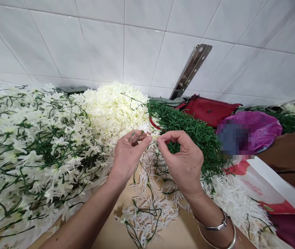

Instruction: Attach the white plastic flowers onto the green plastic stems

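My left hand [129, 154] is closed in a pinch on a small white artificial flower [144, 128], a bit of green stem showing between its fingers. Facing it, my right hand [185, 162] pinches a pale cream petal piece [153, 137] where the fingertips of both hands nearly meet. Fingers partly cover both pieces. Beneath the hands, thin white stamen pieces [154, 207] lie scattered on the tan table top [108, 228], with a few green stems among them. Just behind is a heap of loose cream petals [116, 107].
A big mound of white flowers on green stems [33, 148] fills the left. Bare green stems [183, 121] are heaped behind my right hand. Farther right are a red purse [209, 109], a purple plastic bag [266, 128] and a red-and-white bag [261, 190]. A metal bracket [191, 71] leans at the tiled wall.
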The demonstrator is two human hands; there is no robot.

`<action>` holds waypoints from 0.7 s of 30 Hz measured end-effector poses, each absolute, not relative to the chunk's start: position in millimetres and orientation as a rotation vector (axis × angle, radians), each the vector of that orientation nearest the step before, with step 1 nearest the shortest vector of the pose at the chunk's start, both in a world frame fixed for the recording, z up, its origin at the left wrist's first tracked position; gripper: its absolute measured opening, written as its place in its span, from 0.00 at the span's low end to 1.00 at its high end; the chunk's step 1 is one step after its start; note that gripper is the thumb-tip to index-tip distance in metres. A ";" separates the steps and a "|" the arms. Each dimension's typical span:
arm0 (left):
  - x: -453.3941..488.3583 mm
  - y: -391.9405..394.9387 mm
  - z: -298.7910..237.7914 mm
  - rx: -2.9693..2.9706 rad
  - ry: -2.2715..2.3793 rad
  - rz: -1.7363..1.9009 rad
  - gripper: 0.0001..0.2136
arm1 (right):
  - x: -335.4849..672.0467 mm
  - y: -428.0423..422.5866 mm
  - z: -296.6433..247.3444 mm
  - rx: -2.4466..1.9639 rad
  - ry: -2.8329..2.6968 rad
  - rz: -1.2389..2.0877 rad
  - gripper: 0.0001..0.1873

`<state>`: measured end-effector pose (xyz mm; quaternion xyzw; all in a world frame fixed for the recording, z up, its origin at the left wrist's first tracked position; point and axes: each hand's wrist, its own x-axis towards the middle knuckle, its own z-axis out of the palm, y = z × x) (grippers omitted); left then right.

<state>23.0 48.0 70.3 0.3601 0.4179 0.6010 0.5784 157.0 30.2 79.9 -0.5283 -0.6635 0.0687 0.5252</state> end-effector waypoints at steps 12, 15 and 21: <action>19.1 45.9 74.7 0.882 0.997 1.382 0.13 | 172.6 32.7 95.5 -1.295 -1.661 0.659 0.08; 21.4 44.6 78.3 0.898 0.987 1.341 0.15 | 171.3 35.2 90.7 -1.259 -1.594 0.776 0.08; 21.0 43.3 81.9 0.872 0.940 1.244 0.17 | 174.6 41.5 81.8 -1.168 -1.465 0.920 0.08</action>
